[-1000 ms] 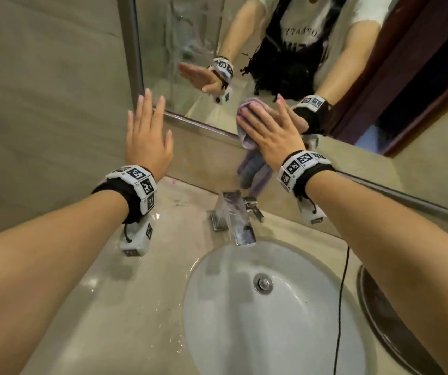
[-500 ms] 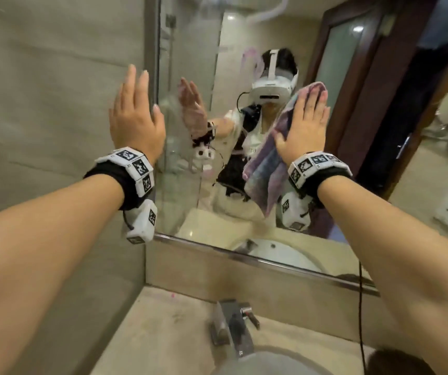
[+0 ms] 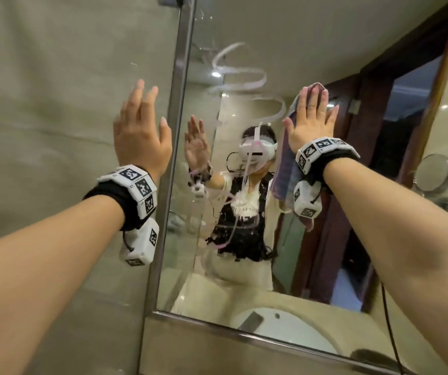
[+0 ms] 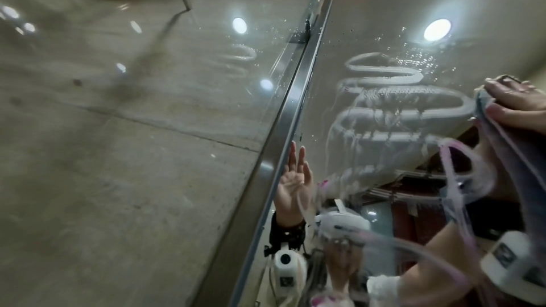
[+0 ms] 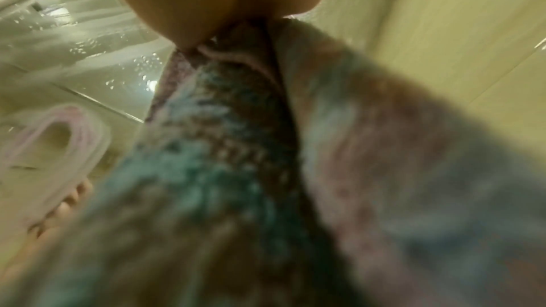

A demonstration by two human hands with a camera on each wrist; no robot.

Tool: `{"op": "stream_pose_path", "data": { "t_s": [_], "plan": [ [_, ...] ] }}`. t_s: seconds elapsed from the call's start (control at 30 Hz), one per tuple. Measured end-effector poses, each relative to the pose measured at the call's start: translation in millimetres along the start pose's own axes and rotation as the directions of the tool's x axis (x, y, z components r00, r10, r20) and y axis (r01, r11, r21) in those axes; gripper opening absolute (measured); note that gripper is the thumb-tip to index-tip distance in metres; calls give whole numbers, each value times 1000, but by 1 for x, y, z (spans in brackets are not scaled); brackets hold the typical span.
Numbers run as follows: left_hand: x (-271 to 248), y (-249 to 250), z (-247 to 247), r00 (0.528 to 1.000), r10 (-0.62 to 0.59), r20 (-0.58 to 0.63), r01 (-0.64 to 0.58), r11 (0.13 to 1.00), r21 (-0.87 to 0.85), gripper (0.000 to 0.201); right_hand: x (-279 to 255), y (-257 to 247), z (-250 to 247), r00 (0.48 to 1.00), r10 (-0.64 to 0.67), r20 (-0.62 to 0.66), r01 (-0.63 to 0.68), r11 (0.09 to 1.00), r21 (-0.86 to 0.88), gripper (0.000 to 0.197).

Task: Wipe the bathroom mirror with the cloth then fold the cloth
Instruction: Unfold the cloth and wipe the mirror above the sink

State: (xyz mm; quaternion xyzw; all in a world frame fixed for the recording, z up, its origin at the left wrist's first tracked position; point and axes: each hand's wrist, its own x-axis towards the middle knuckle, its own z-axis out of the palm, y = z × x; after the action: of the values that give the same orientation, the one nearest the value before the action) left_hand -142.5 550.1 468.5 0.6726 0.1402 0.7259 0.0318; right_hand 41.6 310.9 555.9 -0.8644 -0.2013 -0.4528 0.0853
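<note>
The mirror (image 3: 247,31) fills the middle of the head view, edged by a metal frame (image 3: 172,147). White and pink foam streaks (image 3: 244,79) loop across the glass and drip down (image 4: 398,102). My right hand (image 3: 312,123) presses a pink and blue cloth (image 3: 285,169) flat against the glass, fingers straight, just right of the streaks. The cloth hangs down past my wrist and fills the right wrist view (image 5: 236,172). My left hand (image 3: 140,136) is held up flat with straight fingers over the wall tile left of the frame, holding nothing.
A grey tiled wall (image 3: 55,104) runs to the left of the mirror. A ledge (image 3: 217,353) lies below the mirror's bottom edge. A round shaving mirror (image 3: 434,171) hangs at the right. A black cable (image 3: 388,320) dangles under my right arm.
Both hands have risen. The right hand has carried the cloth up from the mirror's bottom edge to mid-glass beside the foam, and the view has tilted up off the basin.
</note>
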Motion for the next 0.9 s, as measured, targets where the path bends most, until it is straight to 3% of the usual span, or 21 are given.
{"op": "stream_pose_path", "data": {
  "t_s": [0.2, 0.43, 0.5, 0.7, 0.9],
  "plan": [
    [-3, -2, 10, 997, 21, -79, -27, 996, -81, 45, 47, -36, -16, 998, -44, -41, 43, 999, -26, 65],
    [-12, -11, 17, 997, 62, -48, -67, 991, -113, 49, 88, -105, -29, 992, -99, -82, 92, 992, -86, 65],
    [-11, -12, 17, 996, 64, -64, -71, 990, -126, 48, 90, -129, -29, 984, -170, -51, 163, 980, -113, 64],
    [-13, -13, 16, 993, 80, -84, -94, 979, -180, 47, 68, -182, -9, 920, -392, 20, 387, 899, -205, 61],
    [-14, -14, 14, 994, 97, -58, -106, 978, -179, 46, 44, -165, 8, 822, -550, 148, 565, 750, -345, 61]
  ]
}}
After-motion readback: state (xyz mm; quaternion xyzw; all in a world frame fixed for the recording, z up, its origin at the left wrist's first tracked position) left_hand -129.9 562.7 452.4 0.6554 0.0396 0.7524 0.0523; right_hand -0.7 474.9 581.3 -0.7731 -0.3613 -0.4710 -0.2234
